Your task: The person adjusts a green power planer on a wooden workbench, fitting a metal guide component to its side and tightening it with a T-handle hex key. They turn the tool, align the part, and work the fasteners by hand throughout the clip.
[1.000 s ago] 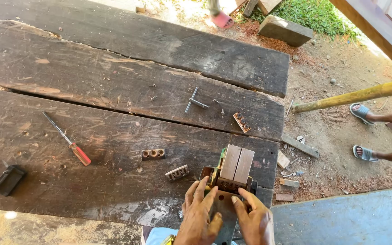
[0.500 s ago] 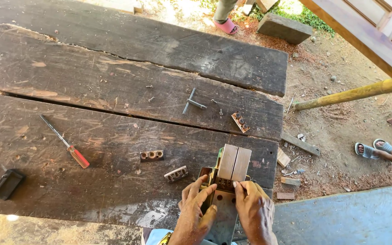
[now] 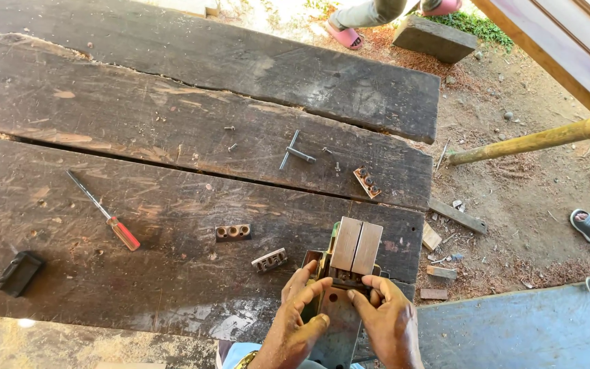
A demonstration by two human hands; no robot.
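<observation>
Both my hands grip a metal electrical switch assembly [image 3: 349,263] with two grey-brown blocks on top, at the near edge of the dark wooden table [image 3: 172,89]. My left hand [image 3: 295,324] holds its left side, fingers curled against the frame. My right hand [image 3: 389,321] holds the right side, thumb and finger pinching at the base of the blocks. Close by to the left lie a small terminal block [image 3: 270,260] and a brown block with holes [image 3: 233,232].
A red-handled screwdriver [image 3: 104,213] lies at left, a black plastic piece [image 3: 18,272] near the left edge. Loose screws, a metal bar [image 3: 295,152] and another terminal strip [image 3: 367,182] lie mid-table. Other people's sandalled feet [image 3: 588,225] stand on the dirt at right and at the top.
My hands have shifted slightly on the assembly, the fingers now pinching nearer the blocks' base. A person's feet at right have moved away; another person's feet show at the top.
</observation>
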